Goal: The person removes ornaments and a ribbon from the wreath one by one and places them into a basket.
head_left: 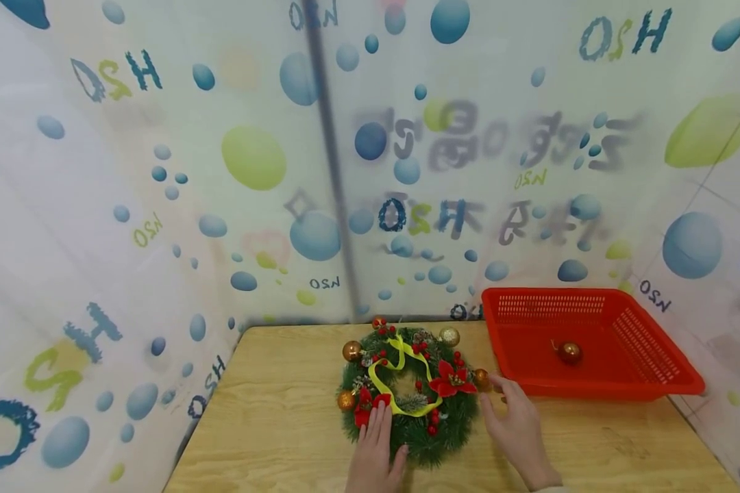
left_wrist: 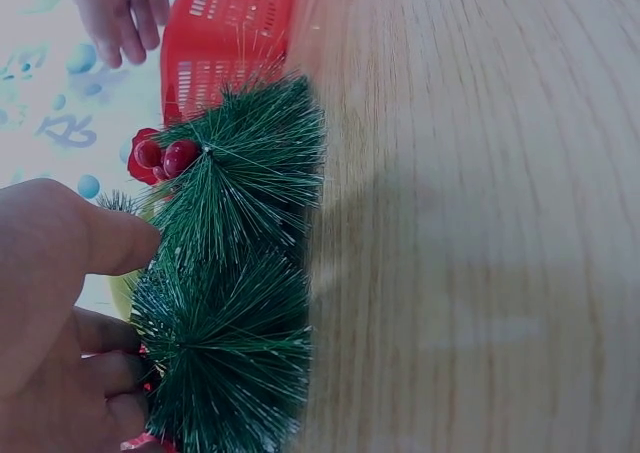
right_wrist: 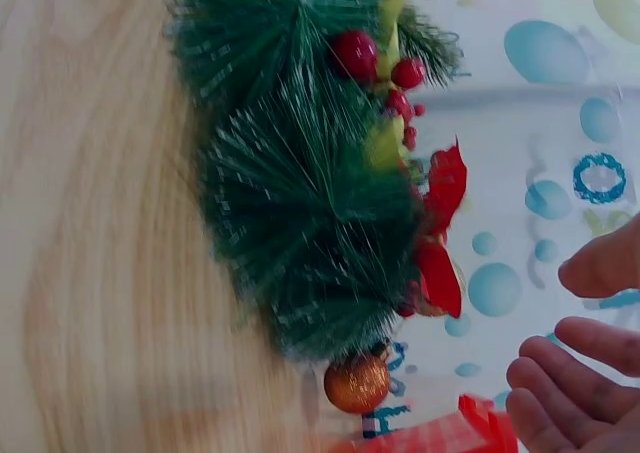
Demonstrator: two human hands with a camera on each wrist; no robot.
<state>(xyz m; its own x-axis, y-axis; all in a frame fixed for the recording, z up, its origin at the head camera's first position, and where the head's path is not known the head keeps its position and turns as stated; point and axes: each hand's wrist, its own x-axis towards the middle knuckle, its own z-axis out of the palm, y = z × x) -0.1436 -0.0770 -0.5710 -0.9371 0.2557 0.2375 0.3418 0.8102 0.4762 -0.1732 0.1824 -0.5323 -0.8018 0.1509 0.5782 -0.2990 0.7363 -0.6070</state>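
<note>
head view: a round, green, bristle-needled wreath [head_left: 456, 419] is lying on the wooden worktop [head_left: 271, 411]; left hand [head_left: 375, 448], fingers straight, is resting on its red-petalled flower [head_left: 363, 405]; right hand [head_left: 519, 428], fingers parted, is hovering beside its glittery orange ball [head_left: 481, 378].

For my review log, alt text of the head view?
A green wreath with yellow ribbon lies on a wooden table, left hand over a red flower, right hand near an orange bauble. A red basket at right holds another bauble.
</note>
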